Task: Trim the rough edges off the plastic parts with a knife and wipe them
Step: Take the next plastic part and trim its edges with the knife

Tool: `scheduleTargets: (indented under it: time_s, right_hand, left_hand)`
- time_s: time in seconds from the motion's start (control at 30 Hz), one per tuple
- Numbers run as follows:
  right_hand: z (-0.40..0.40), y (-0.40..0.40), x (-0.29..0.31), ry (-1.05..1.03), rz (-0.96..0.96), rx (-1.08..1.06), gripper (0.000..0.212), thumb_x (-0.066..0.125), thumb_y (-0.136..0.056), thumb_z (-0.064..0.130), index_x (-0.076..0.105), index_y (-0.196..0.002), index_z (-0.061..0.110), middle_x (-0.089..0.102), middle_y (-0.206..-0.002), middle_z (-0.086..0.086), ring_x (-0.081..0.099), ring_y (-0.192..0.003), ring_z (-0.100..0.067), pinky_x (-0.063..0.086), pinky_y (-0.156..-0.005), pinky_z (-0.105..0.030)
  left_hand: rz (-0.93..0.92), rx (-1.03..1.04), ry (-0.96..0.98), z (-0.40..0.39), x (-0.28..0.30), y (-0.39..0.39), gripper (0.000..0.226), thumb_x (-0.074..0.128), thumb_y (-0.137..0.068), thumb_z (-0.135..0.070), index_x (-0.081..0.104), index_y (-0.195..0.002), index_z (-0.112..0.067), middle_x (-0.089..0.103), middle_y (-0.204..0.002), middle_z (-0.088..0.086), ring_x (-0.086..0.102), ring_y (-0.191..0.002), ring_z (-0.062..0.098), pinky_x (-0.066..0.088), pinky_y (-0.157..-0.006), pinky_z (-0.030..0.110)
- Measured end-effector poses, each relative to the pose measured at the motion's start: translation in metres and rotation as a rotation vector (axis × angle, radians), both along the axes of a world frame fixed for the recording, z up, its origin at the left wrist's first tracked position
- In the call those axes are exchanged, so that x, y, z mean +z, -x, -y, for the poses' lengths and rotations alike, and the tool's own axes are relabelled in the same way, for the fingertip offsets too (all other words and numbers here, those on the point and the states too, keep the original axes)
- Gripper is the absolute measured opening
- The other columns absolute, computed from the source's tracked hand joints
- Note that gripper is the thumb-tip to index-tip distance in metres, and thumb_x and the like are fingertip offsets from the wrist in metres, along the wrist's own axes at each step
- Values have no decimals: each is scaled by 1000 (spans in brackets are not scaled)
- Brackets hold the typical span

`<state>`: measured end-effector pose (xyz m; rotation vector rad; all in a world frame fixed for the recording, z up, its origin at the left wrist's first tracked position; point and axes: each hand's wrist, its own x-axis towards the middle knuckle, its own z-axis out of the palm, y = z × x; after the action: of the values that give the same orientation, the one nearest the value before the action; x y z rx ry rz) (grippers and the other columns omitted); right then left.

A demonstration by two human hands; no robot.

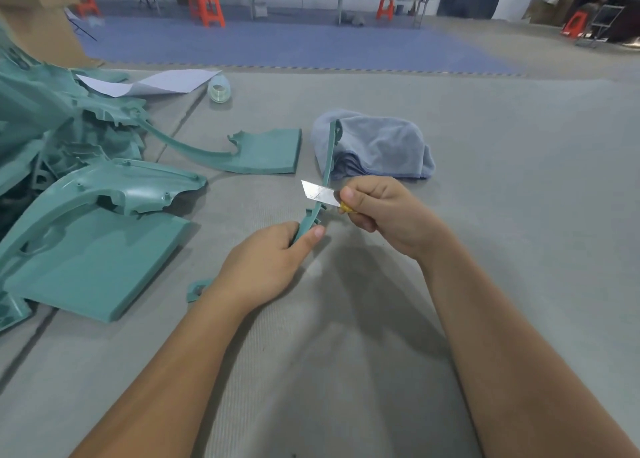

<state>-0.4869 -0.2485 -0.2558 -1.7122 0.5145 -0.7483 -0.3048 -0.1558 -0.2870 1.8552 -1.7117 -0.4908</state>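
Strip point(328, 159) of teal plastic runs away from the left hand point(273, 260) gripping its near end; the right hand point(384, 211), clamped on the knife point(320, 194), lays the blade across it just beyond.

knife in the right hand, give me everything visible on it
The knife shows a bare, silvery metal blade with an angled tip pointing left, plus a bit of yellow handle at the fist. The right hand grips it, hiding most of the handle. The blade lies across the edge of the thin teal plastic strip that the left hand holds upright.
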Motion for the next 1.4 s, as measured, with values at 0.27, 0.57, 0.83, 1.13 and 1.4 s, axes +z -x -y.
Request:
scheduleTargets:
  time_s: [0.27,0.57,0.83,1.13,1.4]
  right_hand:
    - [23,7,0,-50,92,-76,28,49,-94,24,63,-72,15,38,-51,7,31,-49,-6,29,-50,-15]
    - [34,24,23,-22,134,-113,31,50,-96,27,67,-71,22,39,-50,6,33,-48,-7,30,-49,-16]
    - [11,9,-4,-66,-16,95,28,53,-95,25,64,-70,19,34,-57,-2,30,-49,-8,30,-49,-14]
    - [11,1,-5,-48,23,69,26,50,-96,22,57,-76,7,39,-55,10,29,-51,-7,29,-51,-15]
    - [12,-1,-3,-46,69,14,26,48,-95,20,59,-74,10,40,-53,8,31,-49,-6,29,-50,-14]
  left_hand:
    - [67,-9,-22,-3,1,2,55,28,-86,-71,36,-62,-22,41,-49,-9,42,-50,12,27,-50,31]
    - [47,-18,-44,-1,1,2,60,21,-77,-80,32,-62,-23,42,-45,-16,35,-46,10,26,-50,32]
    - [4,-21,-32,0,1,1,58,28,-82,-76,35,-60,-23,45,-47,-17,37,-47,9,26,-52,33]
    - [14,-6,-22,-1,2,1,55,31,-86,-70,35,-61,-22,41,-46,-10,40,-51,13,28,-52,32]
    - [63,-7,-28,-2,4,3,52,30,-88,-67,38,-63,-22,44,-53,-6,45,-55,15,28,-52,32]
